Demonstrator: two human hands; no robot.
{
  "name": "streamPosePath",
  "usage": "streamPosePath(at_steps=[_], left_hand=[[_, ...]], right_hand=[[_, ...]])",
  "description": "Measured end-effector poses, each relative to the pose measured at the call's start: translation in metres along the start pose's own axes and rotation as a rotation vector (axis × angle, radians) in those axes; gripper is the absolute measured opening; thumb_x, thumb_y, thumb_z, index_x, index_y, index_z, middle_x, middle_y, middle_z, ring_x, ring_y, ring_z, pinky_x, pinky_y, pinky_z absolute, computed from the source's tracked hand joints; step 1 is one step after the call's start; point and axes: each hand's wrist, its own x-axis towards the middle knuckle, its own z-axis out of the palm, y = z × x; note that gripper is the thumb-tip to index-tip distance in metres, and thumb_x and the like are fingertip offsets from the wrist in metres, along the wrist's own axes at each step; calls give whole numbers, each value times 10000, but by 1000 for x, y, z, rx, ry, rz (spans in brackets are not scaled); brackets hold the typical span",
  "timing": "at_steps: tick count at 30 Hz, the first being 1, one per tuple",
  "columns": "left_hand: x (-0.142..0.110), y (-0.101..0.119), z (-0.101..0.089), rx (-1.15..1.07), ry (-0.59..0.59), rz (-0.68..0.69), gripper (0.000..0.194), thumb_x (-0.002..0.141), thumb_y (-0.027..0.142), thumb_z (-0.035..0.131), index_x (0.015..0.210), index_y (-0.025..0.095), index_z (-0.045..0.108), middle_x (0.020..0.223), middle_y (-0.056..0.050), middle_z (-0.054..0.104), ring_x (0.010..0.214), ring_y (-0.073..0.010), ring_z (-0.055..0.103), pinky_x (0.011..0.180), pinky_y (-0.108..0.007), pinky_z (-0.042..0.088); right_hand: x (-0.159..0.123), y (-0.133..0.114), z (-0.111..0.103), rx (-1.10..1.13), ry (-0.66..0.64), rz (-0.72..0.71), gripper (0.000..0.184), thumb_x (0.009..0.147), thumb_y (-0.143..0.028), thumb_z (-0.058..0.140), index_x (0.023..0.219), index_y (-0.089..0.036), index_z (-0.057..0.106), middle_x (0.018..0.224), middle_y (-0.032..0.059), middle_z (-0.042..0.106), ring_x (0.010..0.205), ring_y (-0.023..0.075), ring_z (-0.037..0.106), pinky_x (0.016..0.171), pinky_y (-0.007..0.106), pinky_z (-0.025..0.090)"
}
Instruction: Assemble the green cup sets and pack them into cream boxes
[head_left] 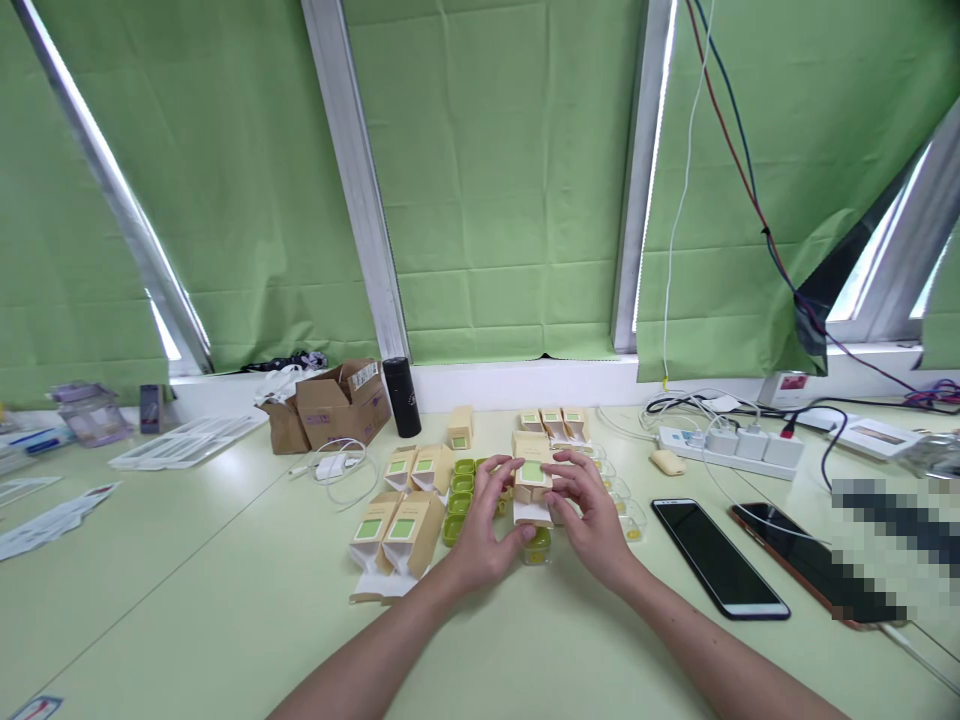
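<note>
"Cream carton (532,468), qty 1, green label facing up. Pos.: mid-counter, straight ahead of you, btwn your hands. Counter (247,620): pale green."

"State of your hands?"

"L hand (486,522): fingers on carton's L side. R hand (594,518): fingers on its R side. You're holding it btwn the two, both drawn in narrow."

"Near end?"

"White flap (531,513) sticking out toward you. Just nearer you, by your L thumb: clear tub (537,552), qty 1, yellow spot on front, green showing above. Contact w/ flap: can't tell."

"Items to your L?"

"Green tubs (460,494), lined up just beside your L hand, partly hidden. Farther L, cartons in pairs: front pair (396,530), white flaps out; rear pair (417,467), just behind. Lone carton (460,430) farther back, near blk bottle (402,398), upright. Beyond, far L: cardboard box (341,408); white charger (334,465) w/ looped cable in front of it."

"And to your R?"

"Yellow-spotted tubs (632,522), clear, lined up past your R hand, some covered by it. Carton trio (553,426) at rear, side by side. Then, R: small yellowish case (667,462), pwr strip (727,455) w/ plugs in, white-trimmed phone (718,556), brown-edged phone (806,562) w/ cable across it."
</note>
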Motion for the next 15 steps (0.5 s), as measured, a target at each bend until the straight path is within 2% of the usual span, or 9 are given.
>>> streamPosePath(at_steps=[8,15], left_hand=[[2,-2,2,-50,54,-18,615,954,548,660,1481,283,487,1470,-142,408,1382,-339,446,1127,-472,423],[1,-6,4,-164,93,-92,559,949,530,675,1414,274,498,1383,-115,485,1204,-282,546,1037,-414,457]], right_hand=[[-1,0,1,31,-46,29,244,1007,-389,632,1228,-313,701,1402,99,467,935,182,712,907,428,640],[-2,-3,0,68,-86,33,283,1017,-402,627,1273,-326,719,1411,104,451,909,164,711,892,405,628]])
